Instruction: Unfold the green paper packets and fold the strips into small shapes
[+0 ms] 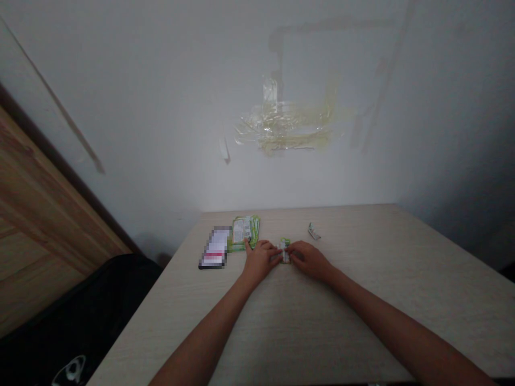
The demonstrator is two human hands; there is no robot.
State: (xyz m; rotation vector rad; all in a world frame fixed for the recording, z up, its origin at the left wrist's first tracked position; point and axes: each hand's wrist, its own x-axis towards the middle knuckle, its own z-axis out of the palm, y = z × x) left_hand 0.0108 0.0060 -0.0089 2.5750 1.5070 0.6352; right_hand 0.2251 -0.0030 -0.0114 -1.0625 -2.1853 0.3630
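Note:
Between my two hands, a small folded green-and-white printed piece [285,253] lies on the table, partly covered by fingers. My left hand [260,260] grips its left edge between thumb and fingertips, with the little finger sticking out to the side. On the opposite edge, my right hand [309,259] has its fingers closed in a pinch. A stack of green-and-white printed sheets [243,231] lies just beyond my left hand, slightly fanned. What is printed on them is too small to read.
Left of the stack lies a phone [215,247] with a lit, blurred screen. A small crumpled or folded printed piece [314,231] rests beyond my right hand. The pale wooden table [333,338] meets a wall [161,107] with tape remnants. A black bag [100,305] stands at left.

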